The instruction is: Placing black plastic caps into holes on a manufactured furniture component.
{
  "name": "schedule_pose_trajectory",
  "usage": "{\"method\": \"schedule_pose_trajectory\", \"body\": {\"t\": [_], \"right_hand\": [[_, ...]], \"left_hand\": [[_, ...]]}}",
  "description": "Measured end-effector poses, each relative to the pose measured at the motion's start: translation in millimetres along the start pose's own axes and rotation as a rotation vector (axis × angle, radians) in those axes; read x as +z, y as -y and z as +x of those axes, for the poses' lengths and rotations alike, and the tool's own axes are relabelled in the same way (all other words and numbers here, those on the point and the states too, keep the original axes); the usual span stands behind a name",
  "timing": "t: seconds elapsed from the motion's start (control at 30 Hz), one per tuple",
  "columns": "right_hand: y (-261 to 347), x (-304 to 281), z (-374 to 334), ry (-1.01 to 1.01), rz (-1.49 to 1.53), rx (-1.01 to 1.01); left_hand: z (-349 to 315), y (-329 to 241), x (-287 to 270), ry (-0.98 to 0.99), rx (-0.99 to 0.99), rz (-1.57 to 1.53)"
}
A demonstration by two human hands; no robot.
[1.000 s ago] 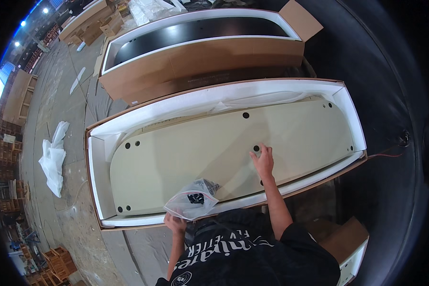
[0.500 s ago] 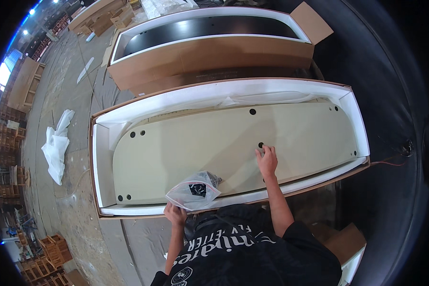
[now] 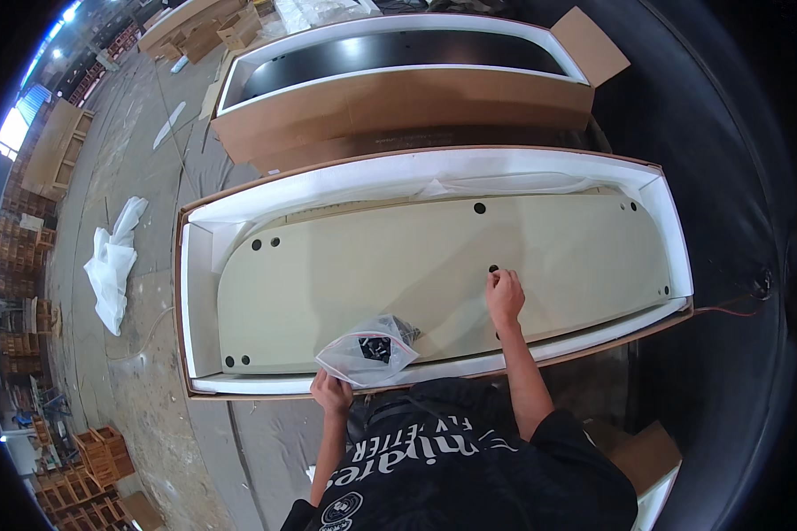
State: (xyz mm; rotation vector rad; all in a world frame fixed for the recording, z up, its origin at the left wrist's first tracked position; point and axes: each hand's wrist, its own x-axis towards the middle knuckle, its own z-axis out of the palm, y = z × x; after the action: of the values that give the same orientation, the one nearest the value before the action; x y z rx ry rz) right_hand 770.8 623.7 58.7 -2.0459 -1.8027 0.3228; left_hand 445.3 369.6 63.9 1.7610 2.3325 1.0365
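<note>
Surface and room: an open brown cardboard box lined with white foam (image 3: 199, 292) stands over a grey, stained floor (image 3: 150, 398). Beyond it, a second brown cardboard box (image 3: 398, 111) holds a glossy black panel (image 3: 398, 51). Left: a crumpled white plastic sheet (image 3: 113, 265) on the floor; wooden crates (image 3: 106, 453) farther down.

Writing: pale lettering and a round emblem on the black shirt (image 3: 452, 460); print on the second box's side, too faint to read.

Orientation: a flat cream panel with rounded corners (image 3: 372, 283) lies in the nearer box, broad face up, long axis left to right, right end slightly higher in view.

Hands: left hand (image 3: 331, 391) curled, holding the lower-left edge of a clear plastic bag (image 3: 350, 361) with dark contents. Right hand (image 3: 506, 299) narrow, fingertips bunched at a black round disc (image 3: 493, 268) on the panel; cannot tell whether pinching it.
</note>
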Motion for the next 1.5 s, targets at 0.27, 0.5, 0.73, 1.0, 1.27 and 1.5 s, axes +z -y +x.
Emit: {"method": "schedule_pose_trajectory", "body": {"t": [0.27,0.5,0.73,1.0,1.27,1.5], "right_hand": [[5.7,-3.9,11.6,-0.019,-0.114,-0.035],[-7.8,-7.9,27.7,0.069,-0.173,-0.127],[-22.6,-10.5,36.0,0.119,-0.196,-0.369],[-14.8,-3.1,42.1,0.098,-0.334,-0.382],[3.7,3.2,33.5,0.091,-0.407,-0.184],[-5.3,-6.6,43.1,0.098,-0.281,-0.399]], "left_hand": [[0.2,-0.5,-0.3,-0.003,0.015,0.009],[2.5,-2.6,-0.1,-0.023,0.03,-0.013],[3.0,-5.1,-2.6,-0.017,0.034,-0.016],[5.1,-8.5,-4.4,-0.015,0.023,-0.028],[5.8,-13.2,-8.1,0.001,-0.007,-0.004],[6.5,-13.5,-9.3,0.014,-0.025,0.015]]}}
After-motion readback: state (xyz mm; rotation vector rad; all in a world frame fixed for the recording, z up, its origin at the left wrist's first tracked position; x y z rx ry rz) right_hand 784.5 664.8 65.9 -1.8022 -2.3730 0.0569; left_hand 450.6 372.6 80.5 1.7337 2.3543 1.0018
